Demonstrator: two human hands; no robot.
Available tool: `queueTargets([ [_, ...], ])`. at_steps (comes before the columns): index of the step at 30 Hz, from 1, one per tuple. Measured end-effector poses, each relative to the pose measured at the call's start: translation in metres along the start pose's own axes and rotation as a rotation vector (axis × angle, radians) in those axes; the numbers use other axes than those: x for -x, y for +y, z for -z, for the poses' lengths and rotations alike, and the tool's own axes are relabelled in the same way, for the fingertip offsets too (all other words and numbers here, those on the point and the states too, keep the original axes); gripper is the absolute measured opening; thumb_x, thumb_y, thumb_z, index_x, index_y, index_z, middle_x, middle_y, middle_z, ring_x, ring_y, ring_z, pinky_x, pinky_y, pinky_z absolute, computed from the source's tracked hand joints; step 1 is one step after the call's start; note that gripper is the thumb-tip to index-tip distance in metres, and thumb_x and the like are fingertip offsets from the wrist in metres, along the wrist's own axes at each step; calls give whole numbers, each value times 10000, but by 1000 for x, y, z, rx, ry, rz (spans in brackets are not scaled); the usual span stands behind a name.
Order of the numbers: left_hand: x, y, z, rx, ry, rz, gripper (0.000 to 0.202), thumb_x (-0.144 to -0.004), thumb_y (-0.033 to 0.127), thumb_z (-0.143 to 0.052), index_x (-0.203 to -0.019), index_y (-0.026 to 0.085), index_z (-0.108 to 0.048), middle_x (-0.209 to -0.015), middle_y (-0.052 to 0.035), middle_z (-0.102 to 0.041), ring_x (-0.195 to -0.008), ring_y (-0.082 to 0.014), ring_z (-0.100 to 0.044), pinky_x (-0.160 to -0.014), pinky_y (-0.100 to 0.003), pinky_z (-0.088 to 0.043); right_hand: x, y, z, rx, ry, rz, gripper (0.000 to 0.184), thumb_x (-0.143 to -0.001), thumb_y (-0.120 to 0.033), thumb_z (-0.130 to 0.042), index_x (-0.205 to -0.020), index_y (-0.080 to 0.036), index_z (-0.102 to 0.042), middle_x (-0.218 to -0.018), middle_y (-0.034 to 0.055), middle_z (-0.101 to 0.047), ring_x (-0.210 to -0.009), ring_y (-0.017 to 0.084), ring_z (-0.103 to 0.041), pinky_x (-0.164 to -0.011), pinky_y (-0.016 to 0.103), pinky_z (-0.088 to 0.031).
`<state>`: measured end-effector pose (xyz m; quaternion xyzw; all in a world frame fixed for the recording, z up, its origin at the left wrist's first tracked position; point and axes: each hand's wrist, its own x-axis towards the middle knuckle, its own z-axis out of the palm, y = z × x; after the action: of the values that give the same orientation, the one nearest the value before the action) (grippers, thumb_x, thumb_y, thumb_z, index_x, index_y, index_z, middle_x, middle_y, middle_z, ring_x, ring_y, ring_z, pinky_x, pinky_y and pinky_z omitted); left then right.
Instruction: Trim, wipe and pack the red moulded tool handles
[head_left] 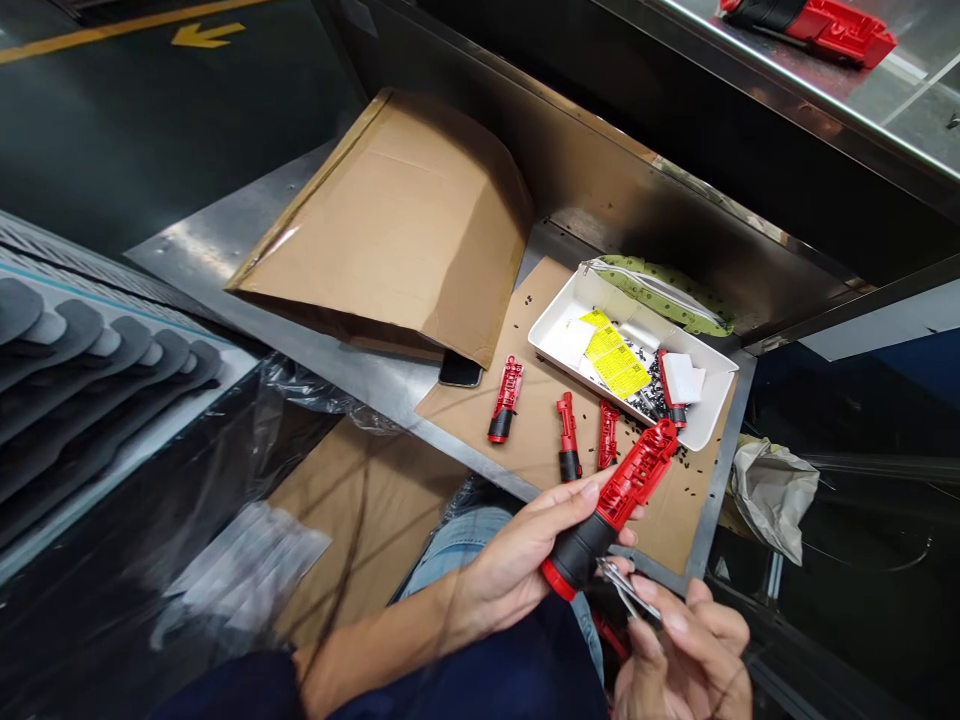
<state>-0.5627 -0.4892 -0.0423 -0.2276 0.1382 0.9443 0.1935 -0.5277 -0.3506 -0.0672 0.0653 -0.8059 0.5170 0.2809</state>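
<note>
My left hand (525,545) is wrapped round a red and black plastic housing half (631,478), its ribbed inner side facing up. From the lower right, my right hand (686,650) pinches a pair of metal tweezers (630,590). The tweezers' tips are at the black part of the housing; I cannot tell whether they grip anything there. Beyond my hands, similar red and black housings (506,398) lie on the cardboard sheet (472,410). One more housing (568,435) is close to the held piece.
A white tray (551,345) holds small black parts, yellow labels (615,355) and another housing. Behind it lies a green pouch (660,290). A large cardboard box (405,220) stands at the left, a phone (460,370) by its opening. Grey curved pieces (97,350) fill the far left.
</note>
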Motion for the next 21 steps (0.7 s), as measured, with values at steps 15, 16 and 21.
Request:
queueTargets([
  [15, -4, -1, 3, 54, 32, 2, 391, -776, 333, -836, -1099, 130, -751, -1018, -136, -746, -822, -181, -688, -764, -325, -627, 5, 13, 1, 77, -85, 91, 126, -857, -320, -706, -918, -297, -599, -781, 16, -727, -778, 228, -496, -1008, 560, -429],
  [16, -4, -1, 2, 53, 36, 5, 388, -768, 332, -843, -1088, 132, -754, -1016, -134, -747, -820, -182, -689, -765, -327, -627, 5, 14, 2, 66, -86, 117, 130, -850, -314, -717, -919, -304, -607, -776, 5, -726, -763, 222, -497, -1018, 545, -429],
  [21, -1, 1, -5, 37, 29, 16, 244, -875, 313, -739, -1048, 143, -771, -987, -110, -759, -820, -170, -683, -785, -310, -612, 6, 20, 0, -4, 103, 48, 120, -847, -322, -717, -887, -317, -603, -710, -12, -689, -716, 229, -512, -1048, 604, -421],
])
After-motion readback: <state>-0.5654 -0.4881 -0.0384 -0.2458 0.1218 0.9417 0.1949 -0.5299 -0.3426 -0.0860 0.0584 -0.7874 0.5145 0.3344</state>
